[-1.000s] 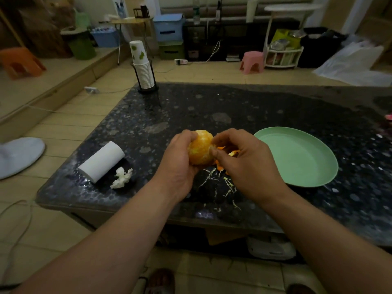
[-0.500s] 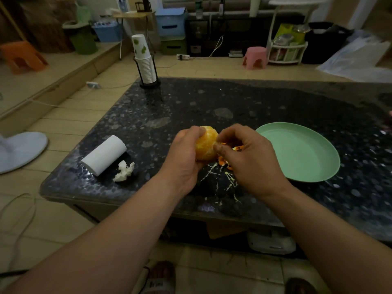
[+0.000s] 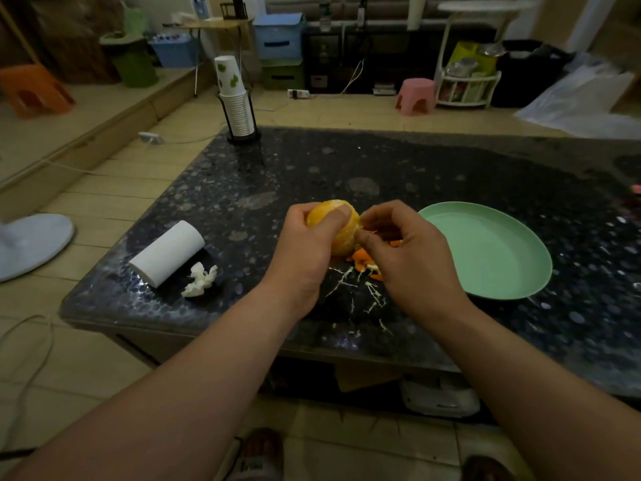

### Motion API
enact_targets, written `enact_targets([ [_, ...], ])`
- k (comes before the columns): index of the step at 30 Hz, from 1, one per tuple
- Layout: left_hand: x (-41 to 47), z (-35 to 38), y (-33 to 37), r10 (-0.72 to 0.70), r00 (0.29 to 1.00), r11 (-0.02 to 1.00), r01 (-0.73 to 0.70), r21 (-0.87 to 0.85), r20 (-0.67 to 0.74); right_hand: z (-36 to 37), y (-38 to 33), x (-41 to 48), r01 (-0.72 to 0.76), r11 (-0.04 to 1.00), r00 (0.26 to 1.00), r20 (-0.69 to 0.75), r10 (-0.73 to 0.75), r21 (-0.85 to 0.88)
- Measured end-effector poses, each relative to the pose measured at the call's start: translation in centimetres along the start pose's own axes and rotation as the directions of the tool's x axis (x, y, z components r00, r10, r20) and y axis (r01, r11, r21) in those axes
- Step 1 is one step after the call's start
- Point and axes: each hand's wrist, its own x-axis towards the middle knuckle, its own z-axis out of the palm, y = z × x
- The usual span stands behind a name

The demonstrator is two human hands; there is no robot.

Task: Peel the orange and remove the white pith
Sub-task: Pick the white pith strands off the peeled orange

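The orange was held up just above the table, near its front edge, mostly peeled and pale yellow. The left hand gripped it from nine o'clock, fingers curled round its far side and the thumb pressed flat across the top. The right hand came in from three o'clock with its fingers curled, thumb and forefinger pinched together against the fruit's right flank. What they had between them I couldn't tell.

Under the hands, at about five o'clock from the orange, a few scraps of peel lay on the dark stone. Thin white strands of pith were scattered around six o'clock, towards the person.

At three o'clock, just beside the right hand, sat a green plate with nothing on it. Out at nine o'clock a white paper roll lay on its side, and a crumpled tissue lay just beside its near end. At eleven o'clock, on the table's far left corner, a stack of paper cups stood upright in a black holder.

Beyond the table, at one o'clock on the floor, was a pink stool. Far off at ten o'clock stood an orange one, on a raised step.
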Motion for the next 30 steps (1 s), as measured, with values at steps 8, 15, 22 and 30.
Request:
enact_targets([
  [8, -0.24, 0.14, 0.24, 0.087, 0.996, 0.986, -0.088, 0.144, 0.010, -0.24, 0.50, 0.09, 0.075, 0.982, 0.996, -0.026, -0.081, -0.174],
  [15, 0.06, -0.08, -0.17, 0.030, 0.999, 0.995, -0.032, 0.091, 0.017, -0.39, 0.50, 0.60, 0.122, 0.939, 0.992, 0.082, -0.100, -0.323],
  [22, -0.15, 0.19, 0.13, -0.195, 0.978, 0.964, 0.204, -0.170, 0.071, -0.32, 0.79, 0.52, 0.129, 0.941, 0.979, 0.191, -0.070, -0.314],
  [30, 0.17, -0.32, 0.11, -0.249, 0.965, 0.937, 0.261, -0.233, 0.079, -0.16, 0.95, 0.01, 0.165, 0.932, 0.963, 0.255, -0.082, -0.323],
])
